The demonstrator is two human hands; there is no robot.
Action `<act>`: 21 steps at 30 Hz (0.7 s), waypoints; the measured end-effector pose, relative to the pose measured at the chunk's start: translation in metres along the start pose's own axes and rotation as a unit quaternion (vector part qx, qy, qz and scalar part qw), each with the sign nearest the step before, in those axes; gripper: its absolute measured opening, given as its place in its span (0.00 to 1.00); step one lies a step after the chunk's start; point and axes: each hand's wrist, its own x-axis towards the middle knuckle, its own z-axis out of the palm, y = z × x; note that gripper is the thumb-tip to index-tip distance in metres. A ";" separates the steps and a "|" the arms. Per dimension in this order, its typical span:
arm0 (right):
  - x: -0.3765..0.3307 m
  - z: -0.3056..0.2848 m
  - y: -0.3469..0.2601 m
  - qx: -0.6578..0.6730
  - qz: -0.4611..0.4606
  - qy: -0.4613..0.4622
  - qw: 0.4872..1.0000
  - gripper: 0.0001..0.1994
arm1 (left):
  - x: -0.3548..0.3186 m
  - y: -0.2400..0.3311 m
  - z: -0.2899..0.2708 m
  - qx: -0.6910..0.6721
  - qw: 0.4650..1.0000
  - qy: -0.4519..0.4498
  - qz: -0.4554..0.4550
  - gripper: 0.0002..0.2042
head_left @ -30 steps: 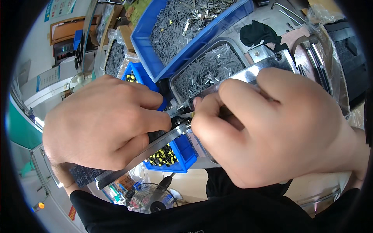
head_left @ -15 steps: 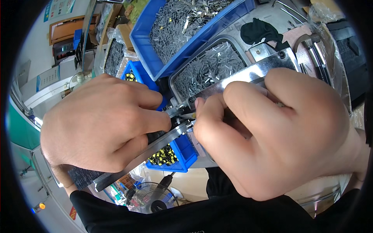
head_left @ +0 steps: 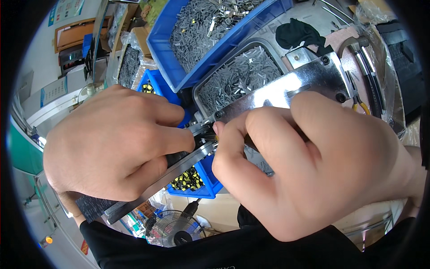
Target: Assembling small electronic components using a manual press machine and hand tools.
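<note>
A shiny metal fixture (head_left: pixel 309 76) runs diagonally under my hands, and a narrow metal rail (head_left: pixel 154 188) extends from it to the lower left. My left hand (head_left: pixel 112 143) lies over the rail with its fingers curled, the index fingertip pressed down at a dark part in the channel. Whatever those fingers hold is hidden. My right hand (head_left: pixel 304 166) is closed in a pinch, thumb and index finger together where rail and fixture meet. A thin dark and yellowish bit shows by its fingertips, too small to name.
A large blue bin (head_left: pixel 162 51) and a metal tray (head_left: pixel 197 96) hold many small grey pieces. Below the rail sits a small blue bin (head_left: pixel 212 175) with black-and-yellow parts. Black cloth (head_left: pixel 298 35) and yellow-handled pliers (head_left: pixel 360 106) lie right. A fan (head_left: pixel 177 228) stands lower down.
My right hand has shifted left and slightly down, its pinch closer to my left fingertips. More of the fixture's plate and the pliers now show. My left hand has barely moved.
</note>
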 end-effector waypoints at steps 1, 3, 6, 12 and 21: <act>0.003 0.004 0.001 0.004 -0.002 0.006 1.000 0.04 | -0.002 0.000 0.002 -0.011 1.000 -0.002 -0.007 0.14; 0.006 0.012 0.001 -0.008 -0.018 0.035 0.999 0.05 | -0.003 0.004 -0.001 -0.010 0.999 -0.021 -0.027 0.16; 0.001 0.015 -0.001 -0.037 -0.032 0.064 0.997 0.07 | -0.004 0.003 0.000 -0.006 0.999 -0.027 -0.027 0.18; -0.008 0.014 -0.011 -0.019 -0.022 0.028 0.999 0.07 | -0.005 0.002 0.004 -0.012 1.000 -0.009 -0.018 0.21; -0.015 0.025 -0.021 0.027 0.033 -0.041 0.998 0.05 | -0.005 0.000 0.004 -0.011 1.000 -0.004 -0.014 0.22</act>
